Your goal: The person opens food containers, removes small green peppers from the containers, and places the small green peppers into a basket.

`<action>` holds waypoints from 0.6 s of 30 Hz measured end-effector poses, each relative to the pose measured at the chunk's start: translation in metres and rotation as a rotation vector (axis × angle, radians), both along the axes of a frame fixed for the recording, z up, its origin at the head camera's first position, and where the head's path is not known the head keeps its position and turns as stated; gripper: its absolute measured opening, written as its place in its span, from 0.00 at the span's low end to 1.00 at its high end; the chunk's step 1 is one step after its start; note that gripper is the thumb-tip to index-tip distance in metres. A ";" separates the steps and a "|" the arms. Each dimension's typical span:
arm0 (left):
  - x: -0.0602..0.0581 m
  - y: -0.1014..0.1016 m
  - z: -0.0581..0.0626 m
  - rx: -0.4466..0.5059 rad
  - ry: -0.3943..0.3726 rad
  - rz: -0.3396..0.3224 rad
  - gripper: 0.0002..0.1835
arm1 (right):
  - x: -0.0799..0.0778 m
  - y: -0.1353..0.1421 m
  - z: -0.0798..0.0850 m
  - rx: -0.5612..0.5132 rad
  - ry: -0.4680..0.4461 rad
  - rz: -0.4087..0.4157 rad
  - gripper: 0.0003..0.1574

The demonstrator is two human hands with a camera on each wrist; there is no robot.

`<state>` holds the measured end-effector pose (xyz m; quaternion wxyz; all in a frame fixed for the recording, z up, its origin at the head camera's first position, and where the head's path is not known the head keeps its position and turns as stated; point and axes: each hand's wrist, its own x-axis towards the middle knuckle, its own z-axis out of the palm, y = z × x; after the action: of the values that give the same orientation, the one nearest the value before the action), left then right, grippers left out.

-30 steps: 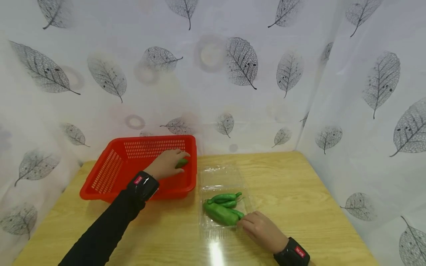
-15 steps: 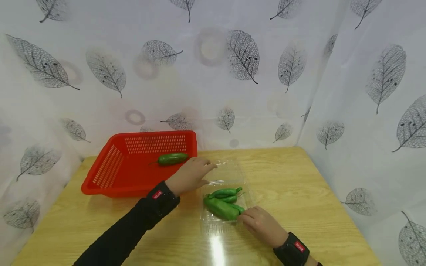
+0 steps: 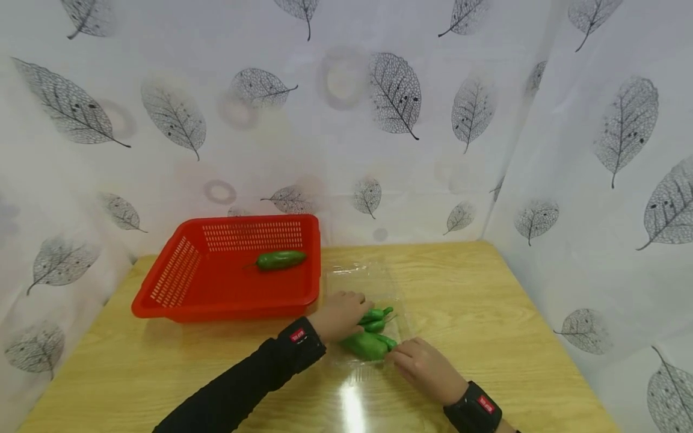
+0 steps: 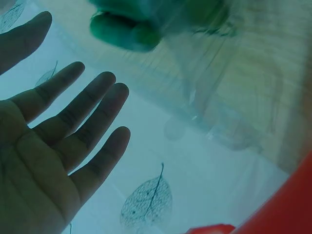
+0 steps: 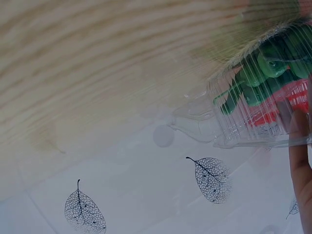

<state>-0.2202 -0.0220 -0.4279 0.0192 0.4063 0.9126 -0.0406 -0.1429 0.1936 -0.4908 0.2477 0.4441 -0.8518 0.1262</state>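
A clear plastic box (image 3: 403, 319) with its lid laid back stands on the table, holding several green peppers (image 3: 373, 326). My left hand (image 3: 340, 316) hovers over the box's left side, its fingers reaching above the peppers and hiding part of them. In the left wrist view its fingers (image 4: 97, 114) are spread and relaxed, with nothing between them. At the near right corner my right hand (image 3: 428, 371) grips the box edge with curled fingers. One finger (image 5: 301, 161) shows along the ribbed box wall in the right wrist view. A single green pepper (image 3: 280, 260) lies in the red basket.
The red plastic basket (image 3: 224, 313) with slotted walls stands to the left of the box, near the table's back. A white curtain (image 3: 325, 150) with a leaf print hangs behind and beside the wooden table (image 3: 460, 288).
My left hand has let go of a green pepper in the red basket and moved right, over the box. My right hand has stayed at the box corner.
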 end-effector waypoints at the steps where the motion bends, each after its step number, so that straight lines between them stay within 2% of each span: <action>1: -0.001 0.000 -0.005 -0.010 0.002 0.002 0.24 | 0.000 0.000 0.000 -0.002 -0.005 -0.002 0.18; 4: -0.001 0.002 -0.012 -0.006 0.004 0.012 0.24 | 0.001 -0.001 0.001 -0.006 -0.016 -0.005 0.18; 8: 0.000 0.005 -0.015 -0.005 0.012 0.021 0.23 | 0.001 -0.001 0.002 0.004 -0.040 -0.024 0.19; 14: -0.003 0.007 -0.023 -0.029 0.110 -0.014 0.21 | 0.000 -0.001 0.002 0.019 -0.034 -0.039 0.18; 18: -0.004 0.007 -0.032 -0.022 0.153 -0.054 0.14 | 0.001 -0.001 0.001 0.016 -0.025 -0.031 0.18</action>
<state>-0.2247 -0.0149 -0.4596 -0.0473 0.4261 0.8997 -0.0823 -0.1416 0.1923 -0.4900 0.2352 0.4310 -0.8627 0.1210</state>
